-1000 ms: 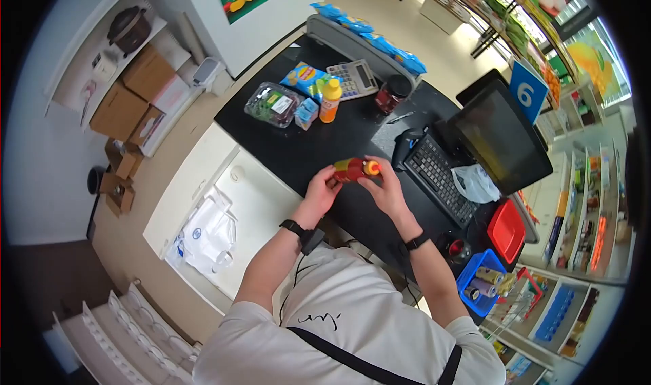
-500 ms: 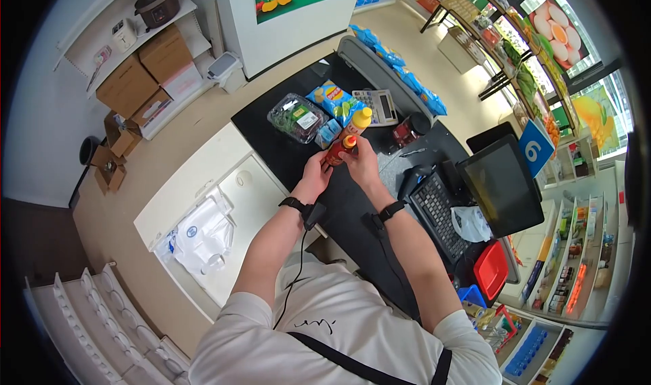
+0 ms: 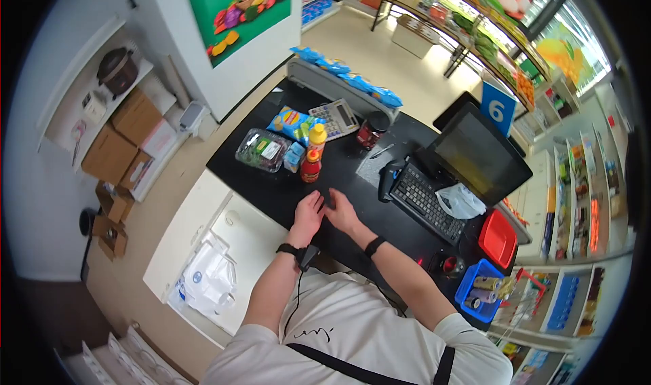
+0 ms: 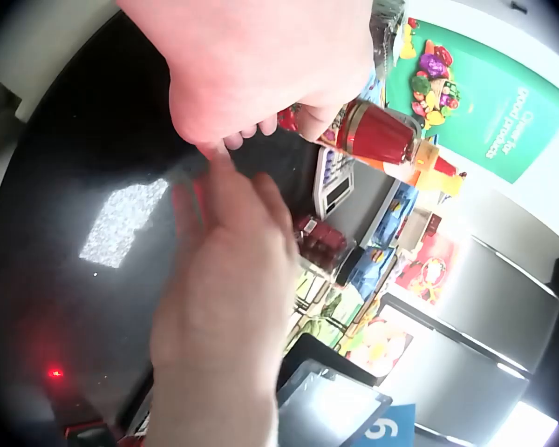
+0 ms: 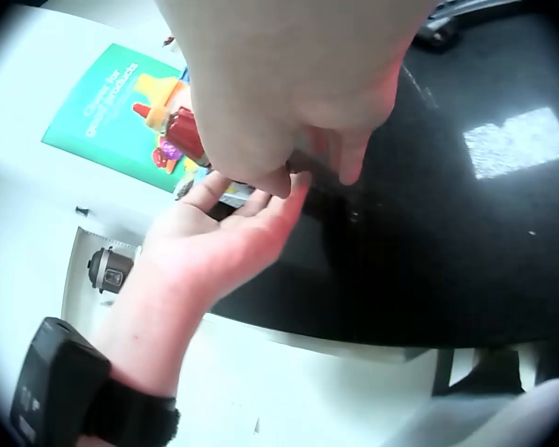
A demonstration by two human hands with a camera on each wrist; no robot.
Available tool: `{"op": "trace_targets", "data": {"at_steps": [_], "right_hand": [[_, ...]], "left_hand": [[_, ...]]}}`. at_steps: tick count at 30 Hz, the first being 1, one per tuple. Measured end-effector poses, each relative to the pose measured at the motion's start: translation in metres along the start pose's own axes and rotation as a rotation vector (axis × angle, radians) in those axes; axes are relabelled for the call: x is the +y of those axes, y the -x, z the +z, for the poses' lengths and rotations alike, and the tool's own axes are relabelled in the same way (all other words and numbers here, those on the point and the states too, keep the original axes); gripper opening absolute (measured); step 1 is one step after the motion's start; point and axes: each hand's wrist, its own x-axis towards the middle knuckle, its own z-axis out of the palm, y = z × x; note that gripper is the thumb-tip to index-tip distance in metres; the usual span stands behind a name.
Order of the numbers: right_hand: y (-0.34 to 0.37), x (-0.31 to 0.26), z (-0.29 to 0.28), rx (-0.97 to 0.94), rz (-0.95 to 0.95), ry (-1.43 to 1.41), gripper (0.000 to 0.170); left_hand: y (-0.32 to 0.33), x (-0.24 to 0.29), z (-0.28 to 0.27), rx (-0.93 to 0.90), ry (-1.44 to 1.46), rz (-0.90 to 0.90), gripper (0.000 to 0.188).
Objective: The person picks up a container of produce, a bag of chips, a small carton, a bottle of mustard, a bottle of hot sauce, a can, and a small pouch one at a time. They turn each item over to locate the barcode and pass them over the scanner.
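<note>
A red sauce bottle (image 3: 310, 168) with an orange-tipped cap stands upright on the black counter (image 3: 266, 195). Right behind it is an orange bottle (image 3: 317, 141) with a yellow cap. My left hand (image 3: 309, 215) is over the counter on the near side of the sauce bottle, apart from it and holding nothing. Close beside it, my right hand (image 3: 341, 213) has its fingers loosely bent around nothing. In the right wrist view the fingertips of both hands overlap. Left of the bottles lie a small blue carton (image 3: 293, 157) and a clear plastic box (image 3: 262, 150) of dark produce.
Farther back are a blue chip bag (image 3: 291, 122), a calculator (image 3: 333, 118) and a dark-lidded jar (image 3: 372, 130). A keyboard (image 3: 426, 202), monitor (image 3: 483, 154) and red tray (image 3: 498, 239) stand to the right. An open white drawer (image 3: 254, 232) with plastic bags is at the left.
The red sauce bottle has gone from between both hands to standing upright in front of the orange bottle. Both hands have let go and drawn back toward the body.
</note>
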Motion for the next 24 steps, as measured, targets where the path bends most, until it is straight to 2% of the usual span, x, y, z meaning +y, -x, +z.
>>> {"op": "trace_targets", "data": {"at_steps": [2,4,5,8,9,12,13,16,21,24], "right_hand": [[0.027,0.021,-0.007,0.005,0.074,0.003,0.065],[0.048,0.051,-0.010,-0.008,0.148,0.167,0.065],[0.054,0.061,-0.014,0.035,0.172,0.148,0.065],[0.081,0.085,-0.025,-0.062,0.300,0.124,0.063],[0.092,0.089,-0.029,-0.019,0.331,0.098,0.063],[0.106,0.090,-0.042,-0.123,0.328,0.030,0.061],[0.110,0.090,-0.046,-0.085,0.346,0.006,0.061],[0.122,0.090,-0.058,-0.164,0.335,-0.074,0.060],[0.143,0.099,-0.092,-0.164,0.347,-0.102,0.058],[0.159,0.116,-0.111,-0.230,0.345,-0.120,0.053]], "left_hand": [[0.013,-0.010,0.007,-0.024,-0.055,-0.047,0.035],[0.029,-0.018,0.015,-0.044,-0.073,-0.103,0.034],[0.036,-0.020,0.021,-0.052,-0.085,-0.134,0.033],[0.056,-0.030,0.042,-0.078,-0.165,-0.202,0.032],[0.061,-0.036,0.047,-0.082,-0.183,-0.223,0.032],[0.070,-0.048,0.060,-0.104,-0.265,-0.274,0.030],[0.072,-0.051,0.064,-0.104,-0.279,-0.276,0.029],[0.078,-0.062,0.074,-0.130,-0.333,-0.297,0.028],[0.090,-0.080,0.083,-0.130,-0.410,-0.333,0.034],[0.089,-0.102,0.084,-0.140,-0.463,-0.384,0.029]]}}
